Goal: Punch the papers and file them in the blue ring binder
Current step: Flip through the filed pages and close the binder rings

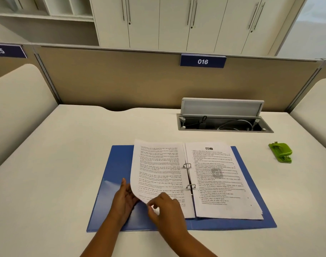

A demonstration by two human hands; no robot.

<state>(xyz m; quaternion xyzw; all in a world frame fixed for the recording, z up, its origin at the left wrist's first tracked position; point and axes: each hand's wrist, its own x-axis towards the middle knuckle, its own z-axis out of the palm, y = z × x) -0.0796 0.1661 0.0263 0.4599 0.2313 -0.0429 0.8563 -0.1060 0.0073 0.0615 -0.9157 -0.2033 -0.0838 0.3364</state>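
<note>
While the blue plastic ring binder (179, 223) lies open flat on the off-white desk (65, 145) in front of me, I judge that I am in the filing part of the job, not the punching part: the small green hole punch (280, 152) sits by itself near the right edge of the desk, well apart from the binder and from both my hands. A stack of white printed papers (223, 180) rests on the right half of the binder, threaded on the two metal rings (189, 175) at the spine. On the left half, a white printed sheet (158, 169) also reaches the rings, but its outer edge is raised and curling off the blue cover. My left hand (124, 198) is under that lifted lower corner with the fingers fairly straight, supporting the paper from beneath without clamping it. My right hand (166, 206) is at the same corner from above, thumb and forefinger curled together in what looks like a pinch on the sheet's bottom edge, though I cannot see the exact contact. Whether the rings are snapped shut I cannot tell. The next move, as I read it, calls for laying this sheet down gently without tearing its punched holes, then checking the rings before folding the cover over.
</note>
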